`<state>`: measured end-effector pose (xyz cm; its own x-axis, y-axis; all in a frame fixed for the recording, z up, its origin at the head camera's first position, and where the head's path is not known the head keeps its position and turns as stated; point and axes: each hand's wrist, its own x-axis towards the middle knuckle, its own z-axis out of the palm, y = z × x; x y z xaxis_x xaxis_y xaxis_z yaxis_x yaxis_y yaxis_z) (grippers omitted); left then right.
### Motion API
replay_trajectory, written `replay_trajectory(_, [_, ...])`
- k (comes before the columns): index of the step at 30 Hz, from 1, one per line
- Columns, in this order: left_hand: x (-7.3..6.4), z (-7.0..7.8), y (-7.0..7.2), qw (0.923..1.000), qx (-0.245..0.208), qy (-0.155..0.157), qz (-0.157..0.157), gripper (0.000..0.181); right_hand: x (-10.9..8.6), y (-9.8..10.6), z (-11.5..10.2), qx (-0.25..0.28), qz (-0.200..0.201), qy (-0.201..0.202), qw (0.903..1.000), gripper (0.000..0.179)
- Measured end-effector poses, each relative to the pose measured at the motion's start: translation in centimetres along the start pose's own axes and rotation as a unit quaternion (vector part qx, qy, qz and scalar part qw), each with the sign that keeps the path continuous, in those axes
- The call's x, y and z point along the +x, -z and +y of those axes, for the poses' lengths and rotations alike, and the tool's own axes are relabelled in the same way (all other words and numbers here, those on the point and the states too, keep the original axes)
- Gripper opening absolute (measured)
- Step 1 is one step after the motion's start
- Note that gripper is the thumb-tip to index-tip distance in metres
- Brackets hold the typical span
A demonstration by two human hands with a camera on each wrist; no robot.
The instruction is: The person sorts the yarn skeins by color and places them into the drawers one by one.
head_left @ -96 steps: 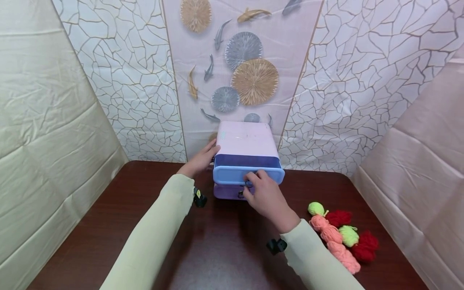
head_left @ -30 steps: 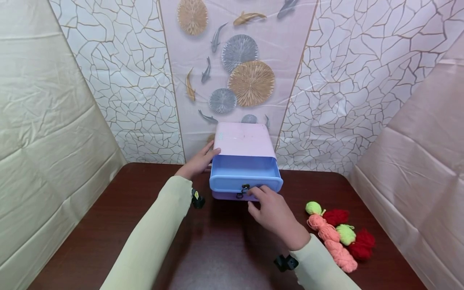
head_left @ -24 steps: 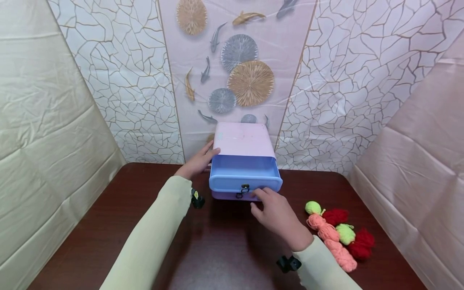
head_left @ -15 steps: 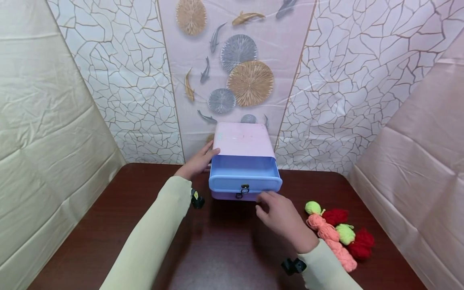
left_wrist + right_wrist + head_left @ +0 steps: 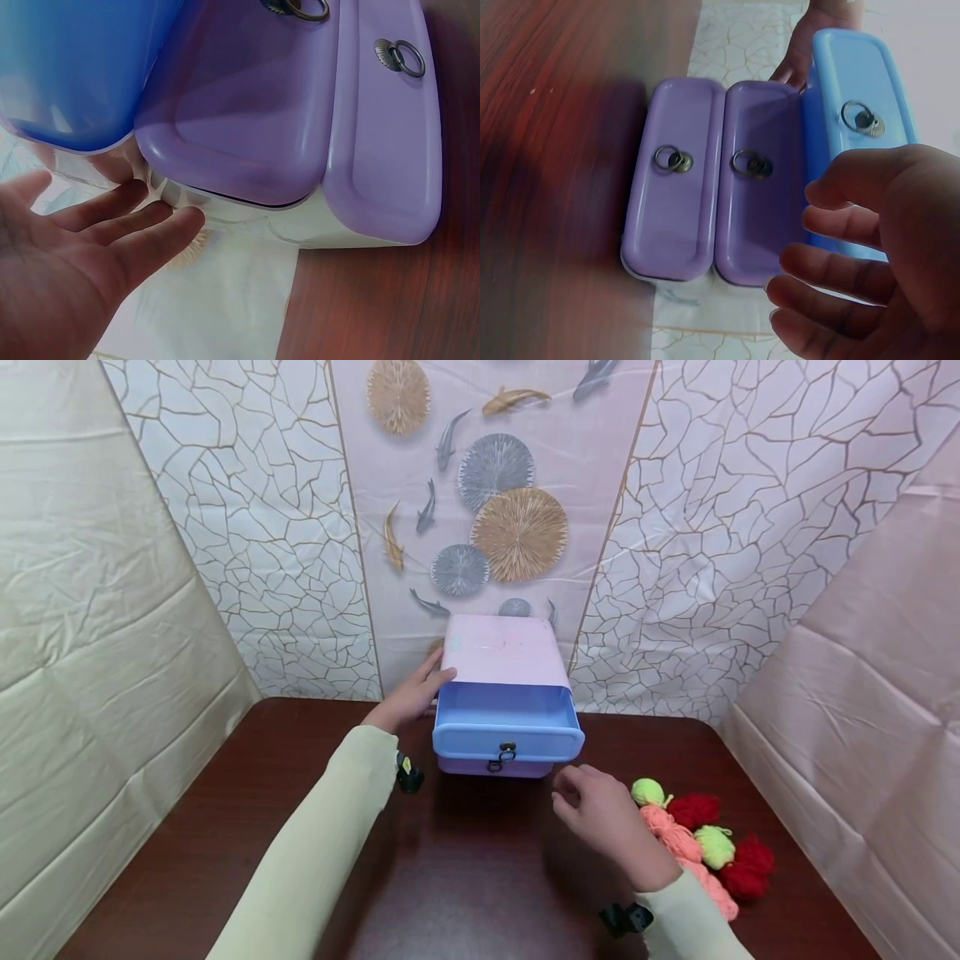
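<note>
A small pink-topped drawer unit [image 5: 504,647] stands at the back middle of the table. Its blue top drawer [image 5: 468,743] is pulled out, and the part of its inside that shows is bare. Below, two purple drawers [image 5: 671,232] with ring handles are closed, seen best in the right wrist view. My left hand [image 5: 411,695] rests against the unit's left side, fingers extended. To the right of the blue drawer's front, my right hand [image 5: 606,817] hovers apart from it, fingers loosely bent and holding nothing. A metal ring handle [image 5: 507,755] hangs on the blue front.
Small yarn bundles lie on the dark wooden table [image 5: 465,877] at the right: light green balls [image 5: 715,847], red bundles [image 5: 748,868] and coral skeins [image 5: 678,842], partly behind my right forearm. Patterned cloth [image 5: 262,527] hangs behind the table.
The blue drawer has come out toward me from nearly closed. My right hand has let go of its ring handle and moved right and nearer. The left hand has stayed at the unit's side.
</note>
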<state>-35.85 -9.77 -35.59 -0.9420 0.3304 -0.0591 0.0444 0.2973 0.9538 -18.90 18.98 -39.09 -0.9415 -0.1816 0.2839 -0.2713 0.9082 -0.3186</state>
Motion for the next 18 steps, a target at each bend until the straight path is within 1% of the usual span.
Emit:
replay_trajectory(4, [-0.1, 0.2, -0.1, 1.0, 0.0, -0.01, 0.001, 0.072, -0.2, 0.0, 0.8, -0.004, -0.001, -0.012, 0.9999, 0.016])
replay_trajectory(7, [-0.2, 0.4, -0.1, 0.9999, 0.007, -0.013, 0.001, 0.068, -0.3, 0.0, 1.4, -0.008, 0.002, -0.014, 0.9999, 0.016])
replay_trajectory(9, [-0.5, 0.8, -0.1, 0.9999, 0.01, -0.01, -0.003, 0.066, -0.4, 0.1, 1.7, -0.012, 0.004, -0.013, 0.9998, 0.016])
replay_trajectory(15, [-0.6, 0.8, -0.1, 0.9997, 0.024, -0.011, 0.0, 0.06, -0.6, 0.3, 2.8, -0.022, 0.01, -0.015, 0.9996, 0.013])
replay_trajectory(16, [-0.4, 0.5, -0.1, 0.9996, 0.025, -0.014, 0.004, 0.06, -0.6, 0.4, 3.0, -0.024, 0.011, -0.016, 0.9995, 0.013])
replay_trajectory(18, [-0.5, 0.5, 0.0, 0.9991, 0.035, -0.019, 0.012, 0.061, -0.7, 0.4, 3.3, -0.025, 0.009, -0.02, 0.9995, 0.015])
